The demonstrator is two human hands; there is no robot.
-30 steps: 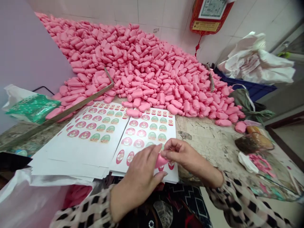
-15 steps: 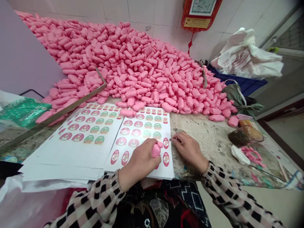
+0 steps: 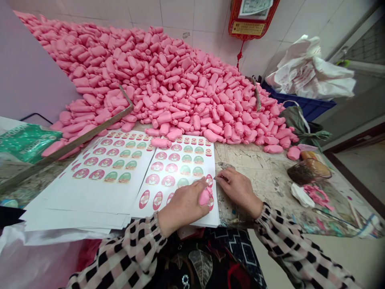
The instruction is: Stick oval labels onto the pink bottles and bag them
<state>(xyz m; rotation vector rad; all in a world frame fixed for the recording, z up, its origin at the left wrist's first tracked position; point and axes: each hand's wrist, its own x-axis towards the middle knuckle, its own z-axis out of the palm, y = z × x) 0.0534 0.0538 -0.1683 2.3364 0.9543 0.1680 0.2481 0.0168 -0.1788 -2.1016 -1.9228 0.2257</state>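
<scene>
My left hand (image 3: 185, 204) is wrapped round a small pink bottle-shaped piece (image 3: 205, 196), held low over the right sticker sheet (image 3: 210, 221). The piece partly covers a red oval sticker near the sheet's right edge. Just above it another red oval sticker (image 3: 209, 180) shows in part. At that edge, my right hand (image 3: 236, 188) rests on the table with thumb and forefinger pinched together. A tiny dark tip pokes out of the pinch; I cannot make out what it is.
A big heap of pink pieces (image 3: 168, 80) fills the back, held by a wooden bar (image 3: 90, 134). Left lies another stack of sticker sheets (image 3: 84, 200). On the right are a brown-tinted container (image 3: 306, 171), pink scraps (image 3: 319, 196) and a blue crate (image 3: 303, 105).
My left hand has moved right and slightly down with the pink piece, now over the oval stickers. My right hand has stayed nearly in place at the sheet's edge.
</scene>
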